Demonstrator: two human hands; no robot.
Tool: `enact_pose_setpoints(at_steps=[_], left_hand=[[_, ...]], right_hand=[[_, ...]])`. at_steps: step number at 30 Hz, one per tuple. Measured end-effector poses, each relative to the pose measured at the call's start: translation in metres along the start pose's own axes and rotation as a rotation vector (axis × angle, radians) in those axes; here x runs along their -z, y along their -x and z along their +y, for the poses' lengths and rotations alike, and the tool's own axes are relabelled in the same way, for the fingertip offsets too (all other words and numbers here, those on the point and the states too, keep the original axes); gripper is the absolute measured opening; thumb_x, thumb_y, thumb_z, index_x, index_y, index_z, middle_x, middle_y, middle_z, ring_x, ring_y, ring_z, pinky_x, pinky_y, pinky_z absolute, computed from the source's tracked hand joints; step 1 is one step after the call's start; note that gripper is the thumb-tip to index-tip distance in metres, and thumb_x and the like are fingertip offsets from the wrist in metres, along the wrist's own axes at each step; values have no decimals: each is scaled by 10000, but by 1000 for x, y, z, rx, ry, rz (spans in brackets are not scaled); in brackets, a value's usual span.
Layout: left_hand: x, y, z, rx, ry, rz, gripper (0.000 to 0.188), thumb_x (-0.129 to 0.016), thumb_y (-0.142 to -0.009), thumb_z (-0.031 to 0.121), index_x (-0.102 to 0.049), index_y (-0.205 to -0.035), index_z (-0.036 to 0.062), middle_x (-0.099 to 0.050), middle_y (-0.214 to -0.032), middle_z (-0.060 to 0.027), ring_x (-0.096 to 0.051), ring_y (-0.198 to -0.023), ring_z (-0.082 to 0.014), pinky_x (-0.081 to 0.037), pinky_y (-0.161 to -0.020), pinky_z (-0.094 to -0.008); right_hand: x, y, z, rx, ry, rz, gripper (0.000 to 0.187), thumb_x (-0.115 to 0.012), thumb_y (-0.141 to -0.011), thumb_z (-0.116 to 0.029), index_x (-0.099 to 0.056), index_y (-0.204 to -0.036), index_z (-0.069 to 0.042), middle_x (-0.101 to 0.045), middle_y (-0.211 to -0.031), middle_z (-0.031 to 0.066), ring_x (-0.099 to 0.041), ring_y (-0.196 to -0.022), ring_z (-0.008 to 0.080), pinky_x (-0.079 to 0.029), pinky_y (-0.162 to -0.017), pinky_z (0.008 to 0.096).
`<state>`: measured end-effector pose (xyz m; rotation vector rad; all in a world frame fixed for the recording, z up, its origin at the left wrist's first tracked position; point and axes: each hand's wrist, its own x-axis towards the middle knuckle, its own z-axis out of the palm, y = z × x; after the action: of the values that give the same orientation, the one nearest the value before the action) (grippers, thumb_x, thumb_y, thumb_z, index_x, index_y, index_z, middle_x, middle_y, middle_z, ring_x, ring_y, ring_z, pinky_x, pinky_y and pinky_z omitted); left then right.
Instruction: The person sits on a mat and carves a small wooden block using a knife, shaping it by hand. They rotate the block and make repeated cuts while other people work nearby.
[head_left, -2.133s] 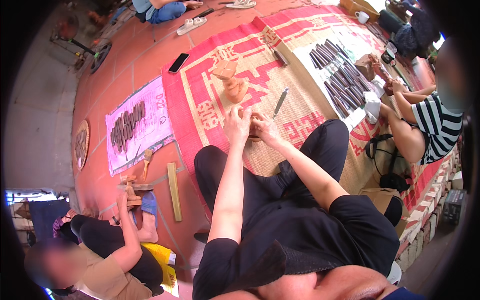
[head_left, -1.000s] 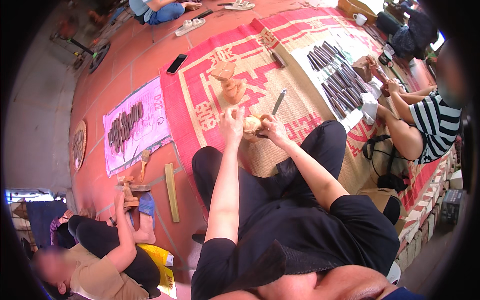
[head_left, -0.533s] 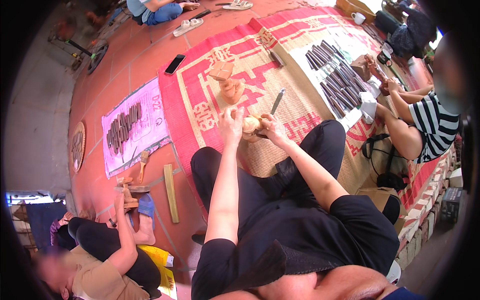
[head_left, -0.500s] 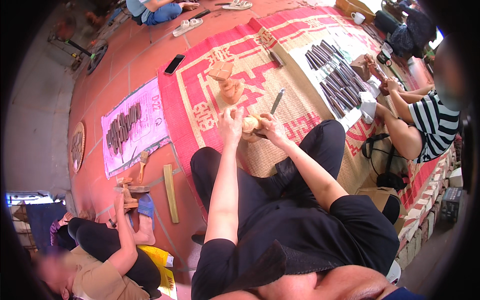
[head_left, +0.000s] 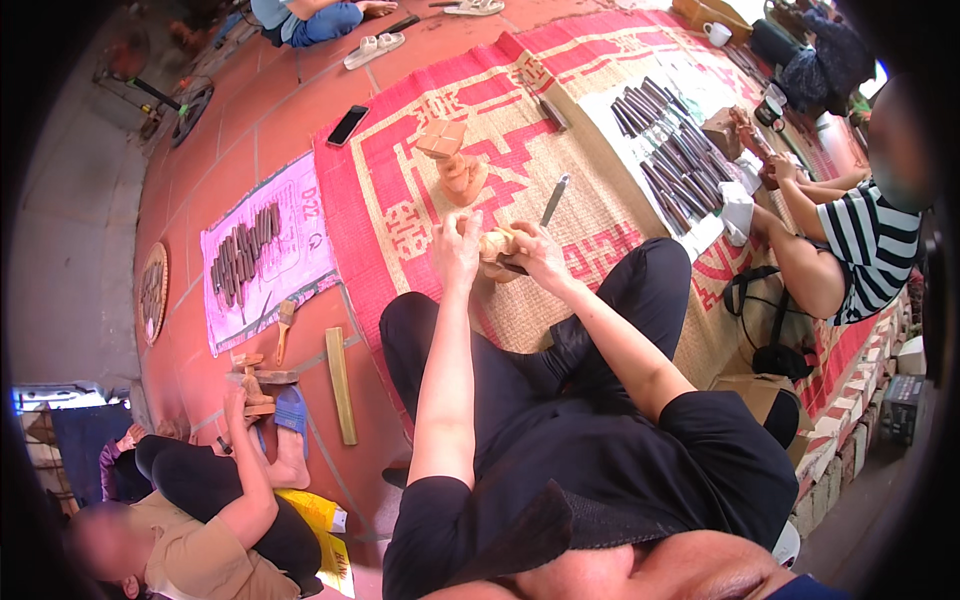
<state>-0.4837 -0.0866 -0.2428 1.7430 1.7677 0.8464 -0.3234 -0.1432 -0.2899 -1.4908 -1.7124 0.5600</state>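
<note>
Across the back and left, a red tiled floor; on it a red-and-tan woven mat, main surface. Toward the mat's right side, a white sheet with rows of dark tools. Off the mat's left edge, on the floor, a pink cloth with a smaller batch of dark-handled tools. Nearer, a flat wooden strip, just beside the mat's left edge. Carved wooden figure with a blocky top upright on the mat, in from the left edge, just beyond the hands. Flat brush by the pink cloth's near edge. Left hand: fingers curled, closed on the left side of a pale carved piece. Right hand: pinching its right side, fingers partly bent. Piece is above the mat's near part, between both hands. Slim dark tool with pale tip just past the right hand; contact unclear. Black phone at the mat's far left corner.
</note>
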Motion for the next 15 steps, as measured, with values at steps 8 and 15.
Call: enact_pose_setpoints(at_steps=[8, 15], left_hand=[[-7, -1, -14, -5, 2, 25, 467, -524, -884, 573, -614, -1045, 143, -589, -969, -128, -592, -943, -301, -463, -806, -411], [1, -2, -11, 48, 46, -15, 493, -539, -874, 562, -612, -1053, 109, -586, -997, -186, -588, -953, -357, -451, -815, -446]], right_hand=[[-13, 2, 37, 11, 59, -20, 248, -739, -718, -107, -609, -918, -40, -533, -1240, 149, -542, -1091, 317, -459, -897, 392], [-14, -3, -6, 69, -81, -29, 251, -745, -737, -205, -613, -891, -57, -557, -1205, 135, -542, -1078, 335, -449, -895, 413]])
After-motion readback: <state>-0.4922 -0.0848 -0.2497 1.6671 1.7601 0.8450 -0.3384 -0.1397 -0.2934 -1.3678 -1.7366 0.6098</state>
